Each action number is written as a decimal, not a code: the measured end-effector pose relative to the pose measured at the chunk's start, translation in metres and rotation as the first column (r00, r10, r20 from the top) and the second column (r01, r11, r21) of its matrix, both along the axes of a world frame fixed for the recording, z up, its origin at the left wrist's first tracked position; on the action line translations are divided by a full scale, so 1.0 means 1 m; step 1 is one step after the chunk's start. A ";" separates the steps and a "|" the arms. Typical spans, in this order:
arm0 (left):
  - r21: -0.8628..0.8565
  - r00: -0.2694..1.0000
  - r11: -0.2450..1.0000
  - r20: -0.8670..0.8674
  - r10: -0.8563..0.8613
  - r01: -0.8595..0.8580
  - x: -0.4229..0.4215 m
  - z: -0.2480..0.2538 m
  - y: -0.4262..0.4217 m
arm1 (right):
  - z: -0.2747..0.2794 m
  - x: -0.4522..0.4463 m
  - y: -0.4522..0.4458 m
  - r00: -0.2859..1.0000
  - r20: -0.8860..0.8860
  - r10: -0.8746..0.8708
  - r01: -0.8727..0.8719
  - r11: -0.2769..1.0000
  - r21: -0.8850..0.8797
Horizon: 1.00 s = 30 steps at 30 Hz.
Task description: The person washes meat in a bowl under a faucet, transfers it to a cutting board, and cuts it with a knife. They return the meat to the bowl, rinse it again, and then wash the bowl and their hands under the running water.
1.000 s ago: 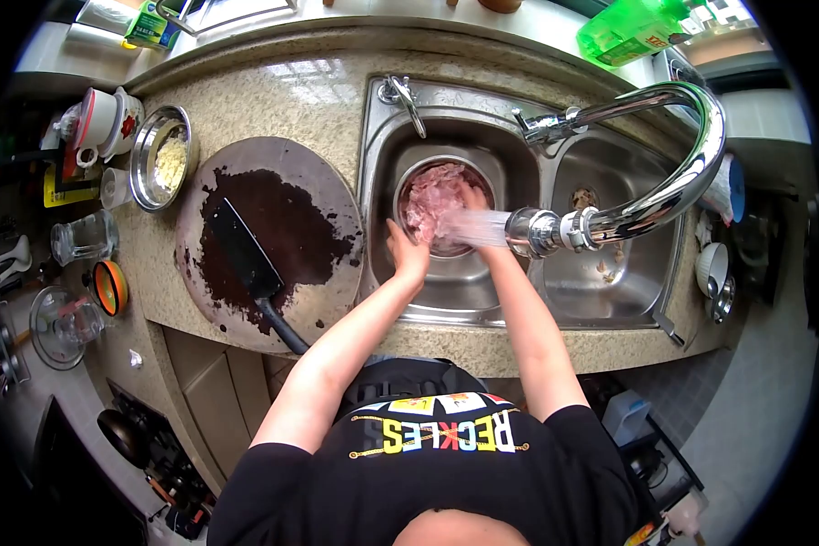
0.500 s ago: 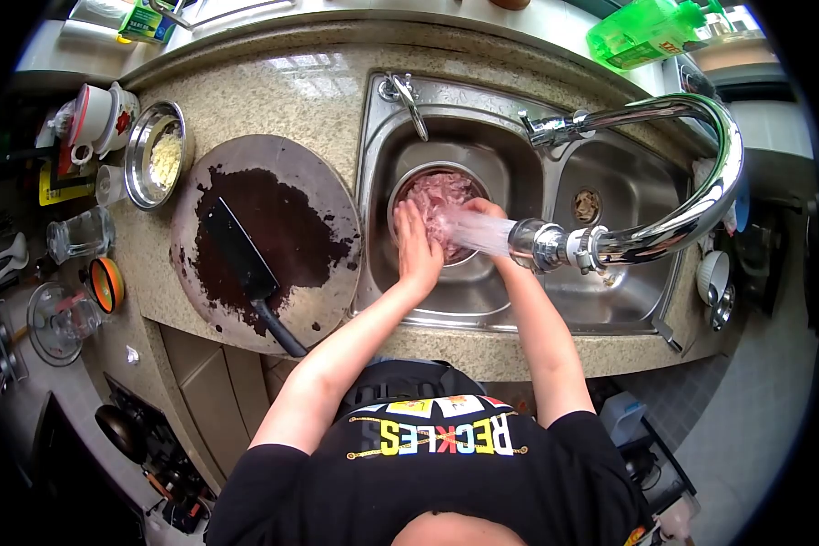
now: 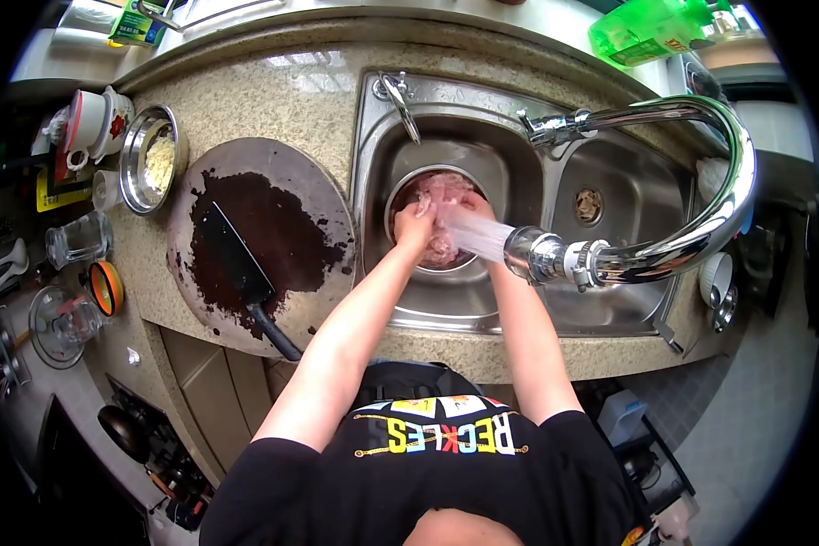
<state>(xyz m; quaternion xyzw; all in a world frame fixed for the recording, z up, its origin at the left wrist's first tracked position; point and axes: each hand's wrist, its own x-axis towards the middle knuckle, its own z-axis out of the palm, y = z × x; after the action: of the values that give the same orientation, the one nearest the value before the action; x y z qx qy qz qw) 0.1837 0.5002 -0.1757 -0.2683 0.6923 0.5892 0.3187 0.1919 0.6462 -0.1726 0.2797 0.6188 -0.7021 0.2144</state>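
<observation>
A metal bowl (image 3: pixel 398 194) of raw pink meat (image 3: pixel 441 247) stands in the left basin of the steel sink. Water streams into it from the chrome faucet (image 3: pixel 537 255). At the bowl's left side my left hand (image 3: pixel 415 226) has its fingers curled round some of the meat. Across from it, my right hand (image 3: pixel 475 209) is in the bowl at the right, partly behind the stream, its fingers on the meat and hard to make out.
Left of the sink a black cleaver (image 3: pixel 235 255) lies on a round, stained board (image 3: pixel 323 196). Beyond it is a steel bowl (image 3: pixel 129 182) of chopped pale food. The right basin (image 3: pixel 610 305) has scraps in its drain. A green bottle (image 3: pixel 642 35) stands behind.
My left hand was spread flat over the meat and has now curled its fingers around some. The faucet head has shifted slightly in view, with water still running.
</observation>
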 end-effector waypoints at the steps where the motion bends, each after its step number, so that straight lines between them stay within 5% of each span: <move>1: -0.001 1.000 1.000 0.005 -0.001 0.001 0.008 -0.001 0.000 | 0.000 0.005 0.006 1.000 0.006 -0.004 0.004 0.999 -0.034; 3: 0.085 0.817 0.992 -0.577 -0.026 0.091 0.022 0.022 0.001 | 0.028 0.010 0.008 1.000 0.019 -0.009 0.010 0.994 -0.107; 4: 0.084 0.818 0.992 -0.575 -0.026 0.091 0.020 0.032 0.000 | 0.039 0.010 0.010 1.000 0.022 -0.012 0.015 0.990 -0.140; 6: -0.126 0.962 0.991 -0.274 0.009 -0.045 0.020 0.044 -0.004 | 0.042 0.014 0.011 1.000 -0.004 -0.003 0.002 0.975 -0.224; 9: -0.077 0.927 0.956 -0.279 0.251 -0.282 0.027 -0.004 -0.010 | 0.053 0.017 0.015 0.996 -0.028 -0.080 0.073 0.977 -0.198; 10: -0.345 0.838 0.909 -0.546 0.009 -0.234 0.034 -0.007 -0.007 | 0.055 0.026 0.010 0.960 -0.266 0.091 -0.087 0.996 0.028; 11: -0.344 0.838 0.910 -0.545 0.006 -0.231 0.033 -0.002 -0.004 | 0.040 0.032 0.006 0.960 -0.265 0.089 -0.084 0.996 0.029; 12: -0.252 0.876 0.944 -0.477 0.068 -0.211 0.033 0.004 -0.003 | 0.015 0.041 0.001 0.802 -0.404 0.439 -0.196 0.834 0.516; 13: -0.157 0.908 0.968 -0.401 0.121 -0.198 0.031 0.010 -0.001 | 0.002 0.046 -0.006 0.565 -0.320 0.761 -0.123 0.461 0.879; 14: 0.042 0.923 0.962 -0.273 0.272 -0.271 0.028 0.021 0.002 | 0.041 0.038 -0.021 0.593 -0.239 0.769 -0.027 0.315 0.949; 15: 0.042 0.923 0.963 -0.275 0.268 -0.267 0.026 0.027 0.002 | 0.043 0.036 -0.022 0.596 -0.240 0.766 -0.024 0.316 0.948; 17: 0.411 0.927 0.847 -0.011 0.375 -0.338 0.023 0.038 0.001 | 0.042 0.025 -0.020 0.663 0.016 0.748 -0.488 0.416 0.767; 18: 0.471 0.926 0.810 0.045 0.374 -0.350 0.021 0.047 0.000 | 0.029 0.019 -0.024 0.729 -0.174 0.662 -0.424 0.636 0.644; 21: 0.530 0.970 0.820 0.030 0.240 -0.219 0.016 0.069 0.001 | -0.024 0.029 -0.003 0.719 -0.318 0.618 -0.261 0.664 0.700; 23: 0.491 0.978 0.852 0.002 0.207 -0.181 0.011 0.075 0.010 | -0.011 0.034 -0.002 0.701 -0.342 0.626 -0.185 0.623 0.760; 26: 0.099 0.937 0.984 -0.333 -0.107 0.148 -0.002 0.074 0.029 | -0.002 0.046 -0.004 0.717 -0.324 0.618 -0.062 0.518 0.853; 30: 0.057 0.873 0.968 -0.447 -0.195 0.246 -0.009 0.077 0.033 | 0.007 0.058 -0.019 0.749 -0.329 0.576 -0.006 0.501 0.865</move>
<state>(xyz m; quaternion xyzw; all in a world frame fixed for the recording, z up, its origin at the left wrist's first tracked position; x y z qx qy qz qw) 0.1745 0.5336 -0.0989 -0.0299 0.7381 0.6319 0.2347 0.2495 0.6274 -0.1655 0.0010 0.9445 -0.3279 -0.0197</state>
